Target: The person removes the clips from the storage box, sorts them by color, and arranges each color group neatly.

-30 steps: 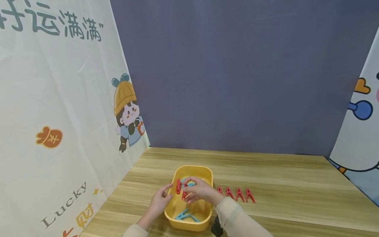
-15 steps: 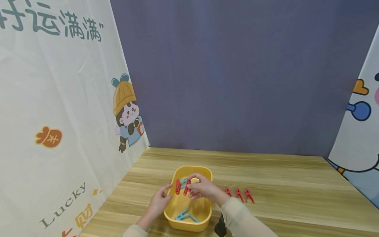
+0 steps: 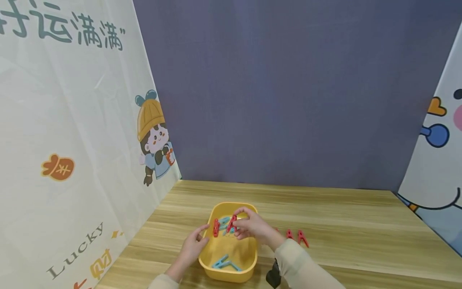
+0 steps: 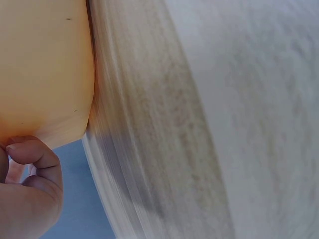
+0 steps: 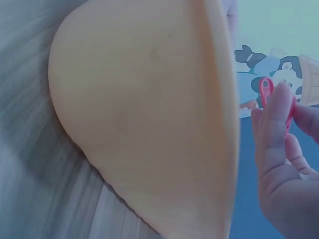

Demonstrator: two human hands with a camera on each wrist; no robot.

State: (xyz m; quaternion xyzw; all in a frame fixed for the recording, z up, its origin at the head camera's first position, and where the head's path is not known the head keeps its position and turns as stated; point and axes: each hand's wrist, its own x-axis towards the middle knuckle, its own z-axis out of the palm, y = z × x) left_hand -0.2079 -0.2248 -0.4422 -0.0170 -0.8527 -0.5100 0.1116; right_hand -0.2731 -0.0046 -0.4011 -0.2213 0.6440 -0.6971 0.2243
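My right hand (image 3: 254, 224) pinches a red clothespin (image 3: 232, 223) between thumb and fingers, above the inside of a yellow plastic basin (image 3: 246, 277). In the right wrist view the same red clothespin (image 5: 266, 87) shows behind the fingers, beyond the basin rim. My left hand (image 3: 192, 245) holds the basin's left rim; its bent fingers (image 4: 45, 162) are against the wall in the left wrist view. Inside the basin, another red clothespin (image 3: 216, 227) stands near the left wall. Light blue clothespins lie at the far end and one blue clothespin (image 3: 221, 261) at the near end.
Right of the basin, red clothespins (image 3: 302, 237) lie in a row on the wooden table (image 3: 346, 224), partly behind the right arm. A dark object (image 3: 273, 276) sits under the right sleeve. A grey-blue curtain (image 3: 281, 100) and a printed white sheet (image 3: 90, 132) border the table.
My right hand has moved slightly right and up, with the red clothespin turned more upright in its fingers. The left hand has stayed at the basin rim.
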